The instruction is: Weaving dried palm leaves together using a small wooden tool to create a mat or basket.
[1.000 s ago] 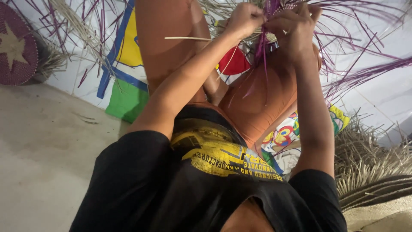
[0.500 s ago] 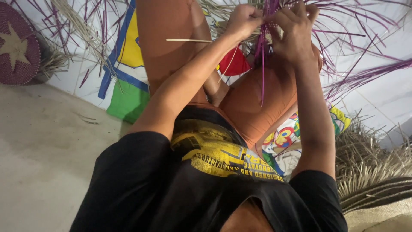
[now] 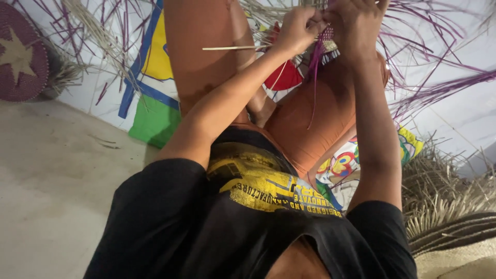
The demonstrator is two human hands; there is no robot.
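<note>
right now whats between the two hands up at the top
In the head view, the left hand and right hand nearly meet; between them sits a small woven piece of purple and pale strands, with one purple strand hanging below.

Single head-worn view, looking steeply down — close over torso, lap, floor

- Woven piece (image 3: 326, 37) — purple strands mixed with pale straw ones.
- Loose strands (image 3: 439, 90) — purple, fanning over a white sheet (image 3: 465, 113).
- Round mat (image 3: 20, 51) — dark purple with a pale straw star.
- Cloth (image 3: 152, 67) underneath — yellow, green and white blocks, blue stripes, a red patch.
- Shirt (image 3: 206, 227) — black with a yellow print.
- Trousers (image 3: 201, 46) — rust orange.
- Dry fibres (image 3: 449, 201) — straw beige.
</note>
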